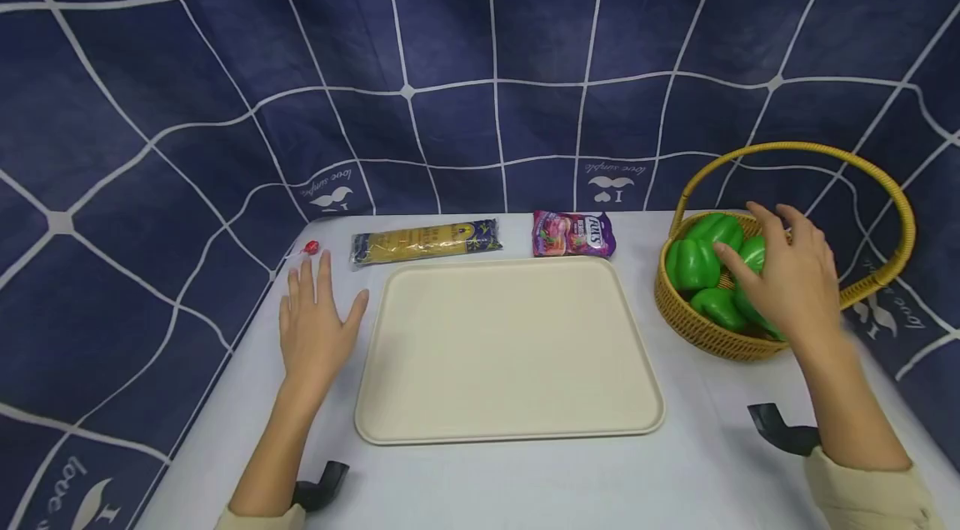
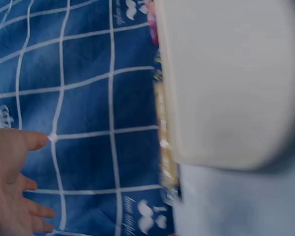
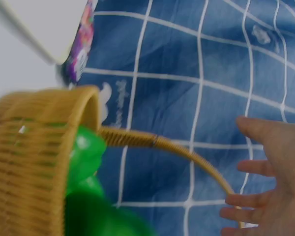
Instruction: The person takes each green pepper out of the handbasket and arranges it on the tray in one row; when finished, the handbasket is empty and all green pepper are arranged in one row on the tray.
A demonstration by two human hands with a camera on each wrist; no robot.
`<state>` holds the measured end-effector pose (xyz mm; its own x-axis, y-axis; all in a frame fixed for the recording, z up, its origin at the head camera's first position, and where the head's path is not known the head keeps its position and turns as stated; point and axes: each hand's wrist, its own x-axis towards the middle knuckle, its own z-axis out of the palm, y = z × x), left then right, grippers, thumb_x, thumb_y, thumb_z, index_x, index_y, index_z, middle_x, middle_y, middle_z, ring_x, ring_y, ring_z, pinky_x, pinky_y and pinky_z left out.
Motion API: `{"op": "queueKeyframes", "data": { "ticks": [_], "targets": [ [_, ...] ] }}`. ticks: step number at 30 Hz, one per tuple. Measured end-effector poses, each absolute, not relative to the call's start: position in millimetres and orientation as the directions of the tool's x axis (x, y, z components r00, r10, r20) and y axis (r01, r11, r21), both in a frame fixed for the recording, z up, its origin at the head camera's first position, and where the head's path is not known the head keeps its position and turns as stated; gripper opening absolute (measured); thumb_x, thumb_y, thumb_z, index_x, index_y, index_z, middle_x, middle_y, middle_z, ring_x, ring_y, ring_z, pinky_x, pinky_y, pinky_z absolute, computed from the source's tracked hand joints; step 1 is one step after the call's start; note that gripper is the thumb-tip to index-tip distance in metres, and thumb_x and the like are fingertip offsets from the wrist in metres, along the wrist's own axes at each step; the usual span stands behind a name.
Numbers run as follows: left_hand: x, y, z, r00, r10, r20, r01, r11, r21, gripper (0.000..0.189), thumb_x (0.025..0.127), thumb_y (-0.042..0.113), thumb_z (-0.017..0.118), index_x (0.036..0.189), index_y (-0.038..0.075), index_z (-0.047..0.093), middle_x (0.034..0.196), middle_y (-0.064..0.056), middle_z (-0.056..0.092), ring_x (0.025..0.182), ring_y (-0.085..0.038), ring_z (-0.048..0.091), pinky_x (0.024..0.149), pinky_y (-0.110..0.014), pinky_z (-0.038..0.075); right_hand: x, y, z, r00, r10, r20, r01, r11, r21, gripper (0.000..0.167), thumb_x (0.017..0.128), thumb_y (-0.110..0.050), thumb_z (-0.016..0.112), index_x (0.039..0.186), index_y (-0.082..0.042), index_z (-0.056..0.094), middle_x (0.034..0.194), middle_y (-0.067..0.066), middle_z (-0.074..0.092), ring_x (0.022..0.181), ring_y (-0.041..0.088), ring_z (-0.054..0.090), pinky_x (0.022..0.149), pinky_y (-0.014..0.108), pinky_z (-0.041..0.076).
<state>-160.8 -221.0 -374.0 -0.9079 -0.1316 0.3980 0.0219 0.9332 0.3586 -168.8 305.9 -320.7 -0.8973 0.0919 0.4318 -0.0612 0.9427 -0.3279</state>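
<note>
- Sleeves [image 1: 873, 488], cream, a pair; nearest the head camera, at five and seven o'clock, a dark bracket [image 1: 780, 430] just above each.
- Bench [image 1: 487, 484], white surface.
- Tray [image 1: 510, 351], cream, rounded corners; centre of the clock for the places below. Whole in the head view; cropped in both wrist views.
- Left hand [image 1: 315, 334], at nine o'clock; fingers spread, holding nothing, beside the tray. Left wrist view adds the palm side.
- Right hand [image 1: 798, 280], towards two o'clock; fingers apart and slightly bent, holding nothing. Head view lays it across the peppers; right wrist view shows it well apart from them. Contact with the handle cannot be told.
- Basket [image 1: 697, 334], woven, between two and three o'clock, with an arched handle [image 1: 802, 147]. Outer weave seen close in the right wrist view.
- Peppers [image 1: 693, 263], green, inside the basket.
- Packet [image 1: 427, 242], gold and blue, long, at eleven o'clock.
- Pouch [image 1: 573, 234], purple, at one o'clock.
- Small red item [image 1: 311, 247], at ten o'clock.
- Backdrop cloth [image 1: 540, 30], blue, white grid, at twelve.
</note>
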Motion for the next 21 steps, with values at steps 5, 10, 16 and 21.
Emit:
{"op": "queueKeyframes", "data": {
  "ticks": [5,10,16,21],
  "targets": [
    [-154.1,-235.8,-397.5,-0.905,-0.155,0.396,0.033,0.903,0.429,0.068,0.092,0.031,0.053,0.148,0.014,0.019,0.147,-0.027,0.021,0.137,-0.041,0.010,0.104,-0.064,0.014,-166.1,324.2,-335.2,-0.903,0.193,0.385,0.045,0.931,-0.362,0.071,0.091,-0.046,0.052,0.147,-0.014,0.022,0.141,0.033,0.019,0.123,0.055,0.022,0.092,0.070,0.022],
    [-151.1,-251.2,-426.8,-0.951,-0.057,0.303,0.103,0.868,0.485,0.066,0.094,0.030,0.053,0.149,0.022,0.018,0.147,-0.023,0.024,0.134,-0.043,0.019,0.099,-0.066,0.023,-165.3,342.8,-356.5,-0.937,0.200,0.288,0.101,0.941,-0.323,0.078,0.089,-0.053,0.051,0.148,-0.014,0.018,0.135,0.042,0.018,0.112,0.064,0.025,0.080,0.075,0.026],
    [-149.7,-265.3,-454.8,-0.978,0.116,0.174,0.198,0.780,0.593,0.065,0.094,0.034,0.054,0.148,0.028,0.018,0.148,-0.017,0.027,0.133,-0.040,0.026,0.104,-0.059,0.023,-165.1,355.6,-373.7,-0.972,0.168,0.166,0.116,0.951,-0.287,0.085,0.088,-0.060,0.047,0.148,-0.011,0.014,0.130,0.047,0.019,0.107,0.068,0.026,0.081,0.076,0.026],
    [-150.8,-268.1,-474.3,-0.977,0.171,0.126,0.212,0.737,0.642,0.065,0.093,0.037,0.053,0.148,0.027,0.020,0.148,-0.015,0.027,0.133,-0.039,0.026,0.105,-0.058,0.022,-164.1,358.8,-378.7,-0.981,0.153,0.115,0.121,0.961,-0.248,0.087,0.086,-0.062,0.046,0.146,-0.007,0.018,0.127,0.048,0.022,0.100,0.070,0.030,0.075,0.075,0.031]
  ]
}}
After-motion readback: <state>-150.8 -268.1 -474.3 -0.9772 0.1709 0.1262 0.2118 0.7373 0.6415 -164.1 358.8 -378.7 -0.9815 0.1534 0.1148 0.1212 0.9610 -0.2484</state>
